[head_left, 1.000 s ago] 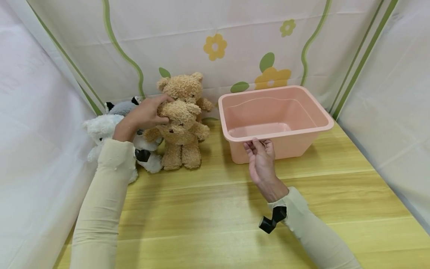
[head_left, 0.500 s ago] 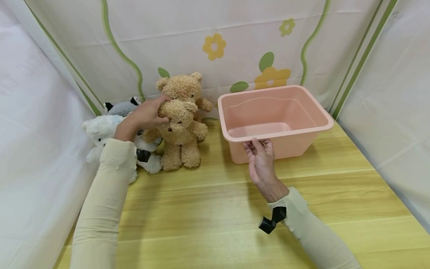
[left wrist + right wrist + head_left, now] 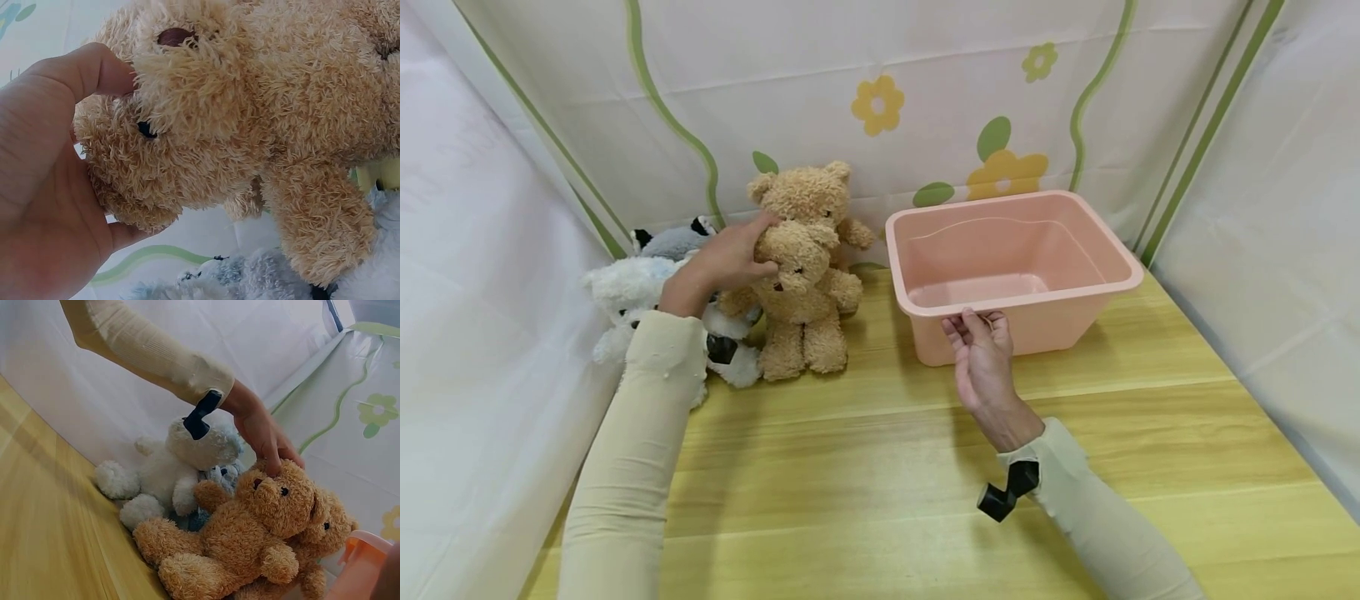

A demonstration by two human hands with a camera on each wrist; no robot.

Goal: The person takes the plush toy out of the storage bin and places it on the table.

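Observation:
My left hand (image 3: 724, 258) grips the head of the front tan teddy bear (image 3: 801, 304), thumb by its face and fingers round the back. In the left wrist view the bear's nose and one eye show beside the thumb. The bear is upright on the table, overlapping a second tan teddy bear (image 3: 805, 192) right behind it. My right hand (image 3: 985, 358) holds the near rim of a pink plastic bin (image 3: 1037, 325), thumb at the rim and fingers curled under it. No object shows inside the bin.
Left of the bears, a white plush toy (image 3: 632, 287) and a grey plush toy with black-tipped ears (image 3: 673, 242) sit close together, partly hidden by my left arm. A flower-printed cloth (image 3: 940, 100) hangs behind the wooden table (image 3: 865, 483).
The front bear's head has tilted very slightly in my left hand. My right hand and the bin have stayed in place.

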